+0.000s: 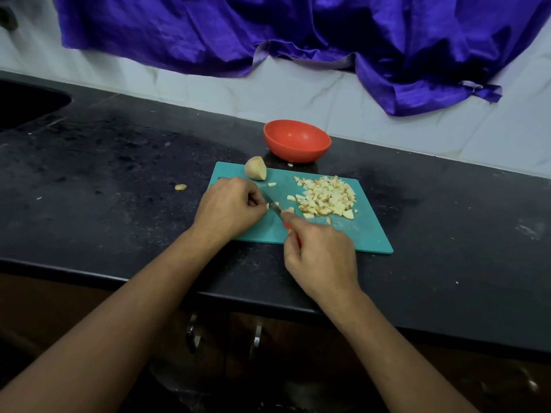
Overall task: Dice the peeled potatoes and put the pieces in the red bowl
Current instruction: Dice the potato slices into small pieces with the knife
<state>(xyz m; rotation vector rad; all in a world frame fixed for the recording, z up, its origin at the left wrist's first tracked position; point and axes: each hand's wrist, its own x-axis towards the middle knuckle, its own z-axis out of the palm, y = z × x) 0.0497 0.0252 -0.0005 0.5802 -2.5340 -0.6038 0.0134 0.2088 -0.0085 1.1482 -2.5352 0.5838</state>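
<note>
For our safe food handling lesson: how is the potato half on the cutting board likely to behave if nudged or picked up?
The potato half shows its cut face sideways, so it likely rests on a curve and may rock or roll. It looks solid, probably stiff. Peeled flesh may feel slippery.

Forearms reach forward; left hand (229, 207) pinches a potato piece (267, 206), right hand (320, 257) grips the knife (275, 207).

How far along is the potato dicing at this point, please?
Done: a pile of dice lies on the board. In hand: the right hand works the knife on a bit that the left hand pinches. Left: the half potato is uncut, and the bowl looks empty, so all dice must go in.
</note>
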